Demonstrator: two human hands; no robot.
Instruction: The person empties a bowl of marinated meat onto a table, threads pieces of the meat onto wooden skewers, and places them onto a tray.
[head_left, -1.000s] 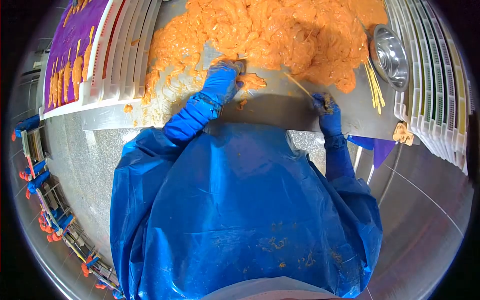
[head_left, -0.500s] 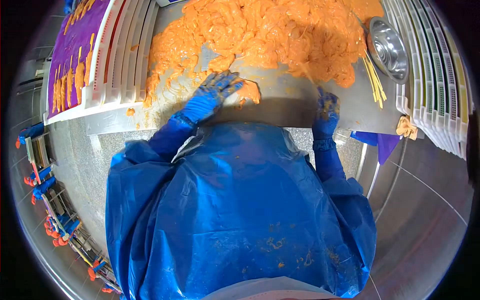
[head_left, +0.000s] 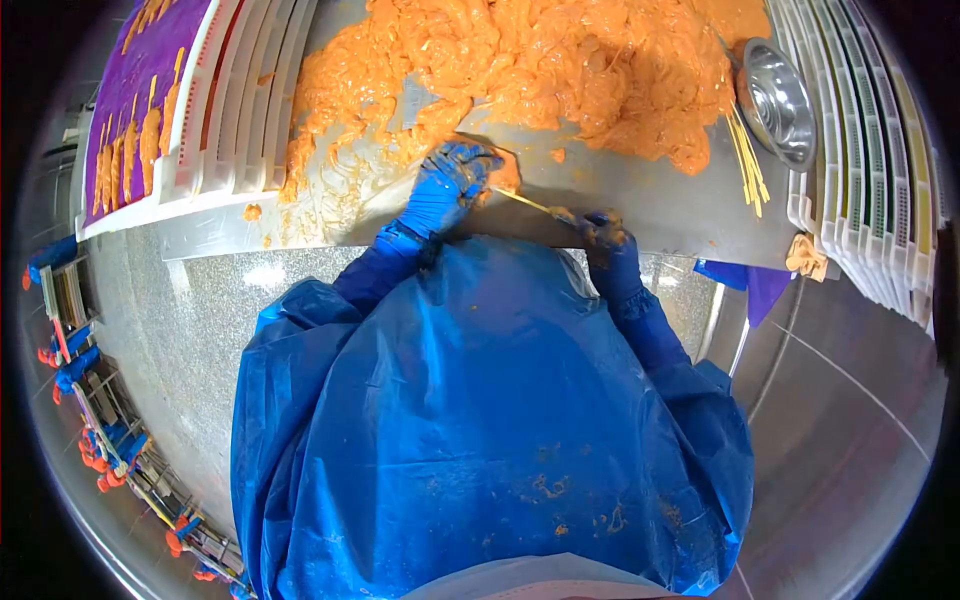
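Note:
My left hand (head_left: 452, 180), in a smeared blue glove, is curled on a piece of orange marinated meat (head_left: 506, 176) at the near part of the steel table. A thin wooden skewer (head_left: 522, 200) runs from that piece toward my right hand (head_left: 610, 245), which pinches its other end close to the table's front edge. Just beyond both hands spreads a large heap of orange marinated meat (head_left: 560, 70). Where the skewer's tip meets the meat is partly hidden by my left fingers.
Several loose skewers (head_left: 745, 165) lie by a steel bowl (head_left: 776, 104) on the right. White stacked trays (head_left: 860, 150) stand beyond it. On the left, a purple-lined tray (head_left: 125, 90) bearing skewered meat tops another white stack (head_left: 240, 110). Distant people in blue (head_left: 75, 370) work at lower left.
My right hand has come left and nearer my body, with the skewer now stretched toward my left hand. My left hand has shifted right and curled its fingers around the meat piece.

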